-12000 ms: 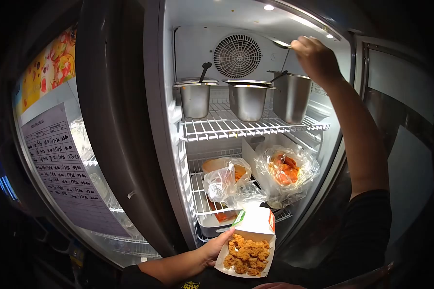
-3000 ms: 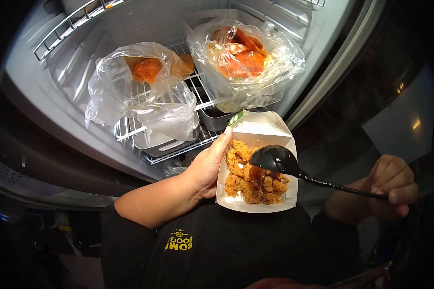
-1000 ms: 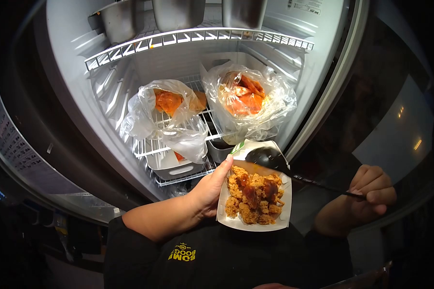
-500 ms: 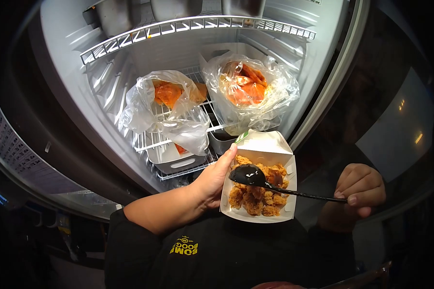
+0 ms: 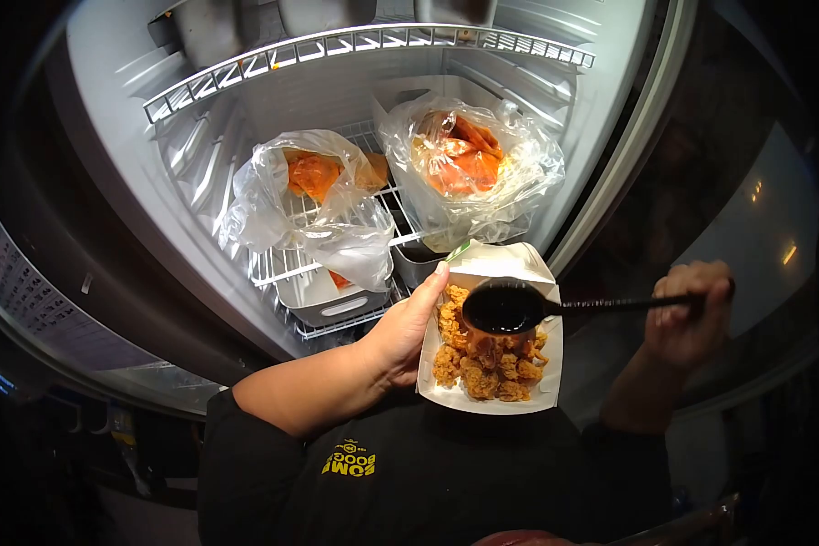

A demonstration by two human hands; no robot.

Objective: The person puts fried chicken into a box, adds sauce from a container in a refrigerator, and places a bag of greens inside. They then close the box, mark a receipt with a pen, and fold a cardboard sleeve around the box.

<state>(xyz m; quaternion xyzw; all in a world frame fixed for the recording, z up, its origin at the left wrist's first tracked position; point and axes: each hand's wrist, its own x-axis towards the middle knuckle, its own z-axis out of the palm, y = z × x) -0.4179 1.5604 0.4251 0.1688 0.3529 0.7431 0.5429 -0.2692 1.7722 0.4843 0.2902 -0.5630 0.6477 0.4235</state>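
A white paper box (image 5: 500,261) of fried chicken pieces (image 5: 482,375) rests in my left hand (image 5: 402,332), the thumb along its near-left wall and the other fingers mostly hidden beneath. The box lid stands folded back on the far side. My right hand (image 5: 690,305) is closed around the end of a long black spoon (image 5: 610,306). Its round bowl hangs over the chicken, hollow side showing, glossy and dark inside. A shiny brownish glaze coats some pieces below the spoon.
In front stands an open fridge with a wire shelf (image 5: 364,41) bearing metal containers (image 5: 328,14). Lower down, two clear plastic bags (image 5: 350,238) (image 5: 532,187) hold orange-red food. A grey bin (image 5: 323,308) sits under the left bag. A dark fridge door (image 5: 628,182) is at the right.
My right hand has risen and turned the spoon, so its bowl now shows its hollow side and sits higher over the box. My left hand and the box have barely moved.
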